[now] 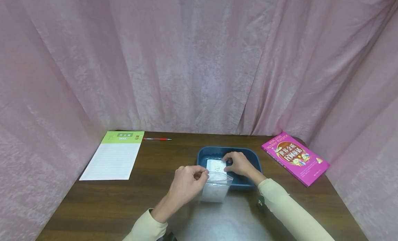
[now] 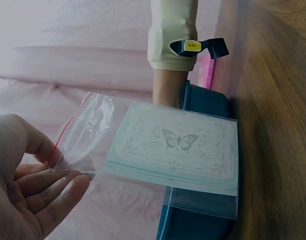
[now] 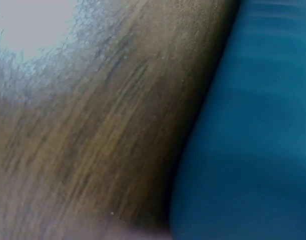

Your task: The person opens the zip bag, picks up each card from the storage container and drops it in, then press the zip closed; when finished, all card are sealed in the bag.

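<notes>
My left hand (image 1: 188, 182) pinches the top corner of a clear zip bag (image 1: 216, 191) with a red seal line, between thumb and fingers. Inside the bag lie several pale cards (image 2: 173, 145); the front one bears a butterfly and an ornate border. Over the blue tray (image 1: 256, 161), my right hand (image 1: 238, 164) has its fingers curled, thumb and fingertip at the right edge of a white card (image 1: 216, 165) with faint print. The bag's mouth overlaps the card's near end. In the left wrist view the bag hides my right hand.
A lined writing pad (image 1: 113, 160) with a green header lies at the left of the wooden table (image 1: 146, 199). Beside it is a red pen (image 1: 157, 139). At the right lies a pink book (image 1: 295, 158). Pink curtains (image 1: 199, 61) surround the table.
</notes>
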`<move>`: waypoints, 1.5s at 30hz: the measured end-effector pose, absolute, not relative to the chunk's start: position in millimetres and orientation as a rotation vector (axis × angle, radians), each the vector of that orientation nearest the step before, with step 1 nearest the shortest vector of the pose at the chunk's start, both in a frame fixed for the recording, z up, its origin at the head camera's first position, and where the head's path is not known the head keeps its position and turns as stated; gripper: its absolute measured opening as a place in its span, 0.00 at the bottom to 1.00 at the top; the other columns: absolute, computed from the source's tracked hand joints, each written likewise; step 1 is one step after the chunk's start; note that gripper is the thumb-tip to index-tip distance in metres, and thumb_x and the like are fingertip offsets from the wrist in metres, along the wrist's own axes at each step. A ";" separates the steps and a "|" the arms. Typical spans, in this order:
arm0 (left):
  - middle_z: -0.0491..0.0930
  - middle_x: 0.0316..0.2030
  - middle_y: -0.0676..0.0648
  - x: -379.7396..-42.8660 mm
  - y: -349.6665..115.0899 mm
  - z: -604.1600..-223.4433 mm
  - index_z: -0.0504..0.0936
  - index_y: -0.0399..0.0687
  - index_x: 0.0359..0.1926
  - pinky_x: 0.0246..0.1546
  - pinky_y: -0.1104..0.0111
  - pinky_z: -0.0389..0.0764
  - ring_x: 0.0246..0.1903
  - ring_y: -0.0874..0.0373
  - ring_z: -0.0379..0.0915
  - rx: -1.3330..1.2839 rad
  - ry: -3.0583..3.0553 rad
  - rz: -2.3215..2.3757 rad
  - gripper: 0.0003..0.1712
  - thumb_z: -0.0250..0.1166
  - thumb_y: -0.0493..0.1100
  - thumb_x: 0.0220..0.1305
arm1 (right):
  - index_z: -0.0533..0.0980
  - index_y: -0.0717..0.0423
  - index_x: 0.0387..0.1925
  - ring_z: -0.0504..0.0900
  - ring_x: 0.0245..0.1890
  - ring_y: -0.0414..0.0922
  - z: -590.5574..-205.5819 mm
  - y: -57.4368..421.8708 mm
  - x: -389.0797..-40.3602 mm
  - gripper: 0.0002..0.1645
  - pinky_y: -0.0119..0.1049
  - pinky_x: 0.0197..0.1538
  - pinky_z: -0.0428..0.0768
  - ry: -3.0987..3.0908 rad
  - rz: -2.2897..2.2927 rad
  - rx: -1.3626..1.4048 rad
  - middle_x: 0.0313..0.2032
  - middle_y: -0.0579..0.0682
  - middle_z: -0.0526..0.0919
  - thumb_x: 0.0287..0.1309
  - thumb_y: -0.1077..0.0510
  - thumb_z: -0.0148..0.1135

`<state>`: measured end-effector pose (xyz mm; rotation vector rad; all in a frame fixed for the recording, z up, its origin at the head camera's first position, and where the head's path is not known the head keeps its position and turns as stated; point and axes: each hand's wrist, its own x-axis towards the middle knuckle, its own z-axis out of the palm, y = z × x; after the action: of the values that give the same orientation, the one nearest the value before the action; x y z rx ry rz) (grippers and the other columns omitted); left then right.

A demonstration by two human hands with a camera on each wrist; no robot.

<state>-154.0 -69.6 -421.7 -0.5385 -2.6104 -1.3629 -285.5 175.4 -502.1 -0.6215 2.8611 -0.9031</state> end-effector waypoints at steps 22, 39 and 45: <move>0.89 0.31 0.50 -155.1 -68.1 -420.7 0.91 0.42 0.40 0.31 0.75 0.82 0.30 0.65 0.85 -0.523 -2.628 -1.338 0.10 0.64 0.41 0.69 | 0.85 0.56 0.47 0.87 0.39 0.46 -475.9 185.1 -280.8 0.19 0.42 0.42 0.86 2.778 -1.153 -0.522 0.40 0.51 0.88 0.52 0.65 0.77; 0.89 0.29 0.51 -155.9 -66.3 -421.7 0.91 0.40 0.37 0.29 0.74 0.81 0.27 0.68 0.83 -0.516 -2.611 -1.345 0.10 0.64 0.39 0.67 | 0.87 0.54 0.41 0.87 0.37 0.45 -446.3 192.4 -262.3 0.07 0.44 0.43 0.86 2.802 -1.245 -0.630 0.35 0.49 0.89 0.60 0.63 0.71; 0.89 0.29 0.51 -155.5 -65.4 -421.2 0.90 0.40 0.37 0.29 0.74 0.81 0.27 0.68 0.83 -0.521 -2.606 -1.346 0.10 0.64 0.39 0.67 | 0.87 0.52 0.41 0.87 0.35 0.43 -431.2 192.8 -254.7 0.07 0.42 0.40 0.86 2.862 -1.250 -0.651 0.33 0.46 0.89 0.60 0.59 0.72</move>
<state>-155.5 -65.4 -421.2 -0.5207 -2.6064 -1.3456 -254.7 192.8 -431.2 -0.6509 2.8625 -1.2500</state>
